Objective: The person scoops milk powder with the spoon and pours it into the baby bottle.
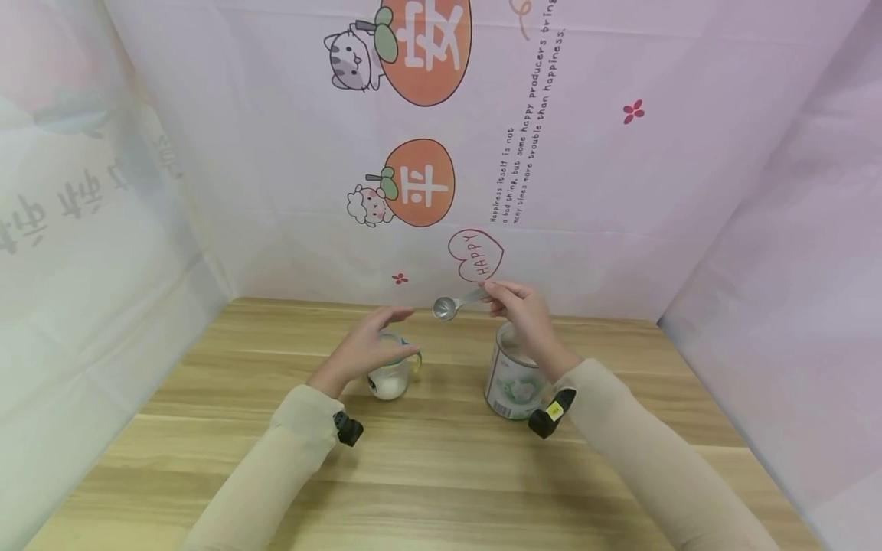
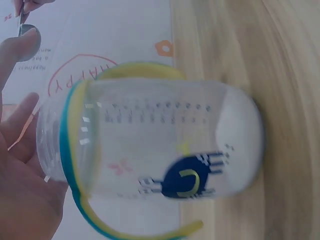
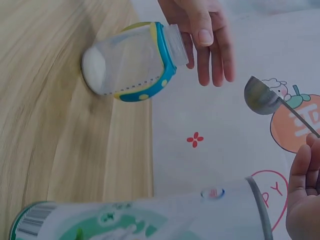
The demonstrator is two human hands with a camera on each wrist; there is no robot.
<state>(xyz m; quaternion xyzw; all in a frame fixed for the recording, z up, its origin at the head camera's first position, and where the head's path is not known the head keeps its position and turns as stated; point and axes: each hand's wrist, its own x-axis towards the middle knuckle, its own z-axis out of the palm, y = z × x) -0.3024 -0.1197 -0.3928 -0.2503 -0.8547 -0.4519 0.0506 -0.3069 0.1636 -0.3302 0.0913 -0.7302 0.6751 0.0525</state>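
Note:
A metal measuring spoon [image 1: 445,308] is pinched by its handle end in my right hand [image 1: 527,317], its bowl pointing left above table height. In the right wrist view no contents show in the spoon bowl [image 3: 263,97]. A clear baby bottle [image 1: 389,383] with a yellow and blue two-handled ring stands upright on the table without a lid. White powder [image 3: 93,70] lies at its bottom. Beside the bottle's mouth my left hand [image 1: 365,348] has its thumb and fingers spread; whether it touches the neck I cannot tell.
A white and green powder tin [image 1: 515,383] stands with its top uncovered below my right hand. The wooden table [image 1: 427,474] ends at a printed cloth backdrop [image 1: 586,252], and cloth sides [image 1: 772,268] rise at left and right.

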